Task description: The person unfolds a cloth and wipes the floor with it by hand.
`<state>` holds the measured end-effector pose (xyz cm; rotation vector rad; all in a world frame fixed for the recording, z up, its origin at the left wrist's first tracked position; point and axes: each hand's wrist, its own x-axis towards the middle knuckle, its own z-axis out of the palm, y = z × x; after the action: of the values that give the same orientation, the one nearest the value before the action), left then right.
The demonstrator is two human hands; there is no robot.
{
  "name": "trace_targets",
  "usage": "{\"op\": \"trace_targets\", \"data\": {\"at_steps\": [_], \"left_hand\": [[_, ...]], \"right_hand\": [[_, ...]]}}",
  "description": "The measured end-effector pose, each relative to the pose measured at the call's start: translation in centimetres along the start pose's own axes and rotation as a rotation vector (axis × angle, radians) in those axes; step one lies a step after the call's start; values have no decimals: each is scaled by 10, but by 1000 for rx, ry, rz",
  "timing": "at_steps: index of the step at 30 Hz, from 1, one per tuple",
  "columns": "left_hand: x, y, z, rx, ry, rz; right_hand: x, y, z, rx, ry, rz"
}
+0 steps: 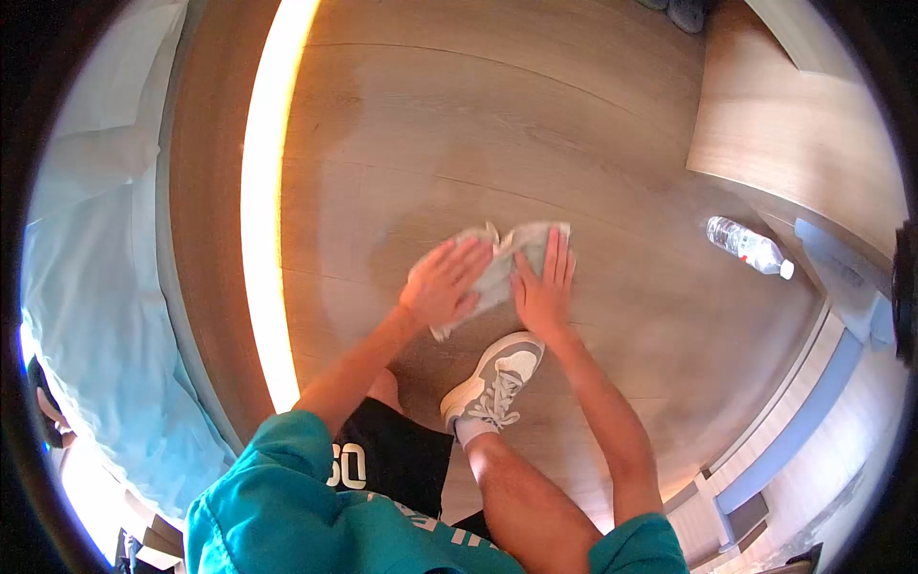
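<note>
A light grey cloth point(494, 281) lies spread on the wooden floor point(382, 124) in the middle of the view. My left hand point(448, 284) rests flat on its left part, fingers stretched toward the upper right. On the cloth's right part lies my right hand point(545, 292), palm down, with its fingers apart and pointing up. Both hands press on the cloth from above, and neither has its fingers wrapped round it. Just below the cloth is a grey and white shoe point(497, 383) on my foot.
A clear plastic bottle point(749, 246) lies on its side at the right, near a wooden cabinet point(794, 134). Along the left runs a bright light strip point(263, 191) beside a bed with pale bedding point(105, 316). Dark footwear point(685, 13) shows at the top right.
</note>
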<state>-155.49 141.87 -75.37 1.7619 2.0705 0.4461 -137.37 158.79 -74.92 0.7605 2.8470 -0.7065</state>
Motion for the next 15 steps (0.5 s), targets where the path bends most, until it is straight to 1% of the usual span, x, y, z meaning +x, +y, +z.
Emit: {"op": "trace_targets", "data": {"at_steps": [2, 4, 7, 9, 10, 12, 15], "left_hand": [[38, -40, -27, -2, 100, -4], [79, -85, -55, 59, 209, -18], [127, -143, -86, 196, 332, -61], [146, -177, -98, 249, 373, -70], [151, -189, -105, 239, 361, -74], [156, -206, -114, 295, 417, -39], [150, -205, -107, 305, 413, -56]], "right_hand": [[58, -3, -11, -41, 91, 15], [119, -2, -14, -48, 199, -43], [200, -6, -16, -73, 249, -75], [244, -13, -18, -76, 250, -76], [259, -19, -18, -73, 260, -68], [267, -22, -12, -83, 263, -56], [267, -24, -14, -97, 296, -65]]}}
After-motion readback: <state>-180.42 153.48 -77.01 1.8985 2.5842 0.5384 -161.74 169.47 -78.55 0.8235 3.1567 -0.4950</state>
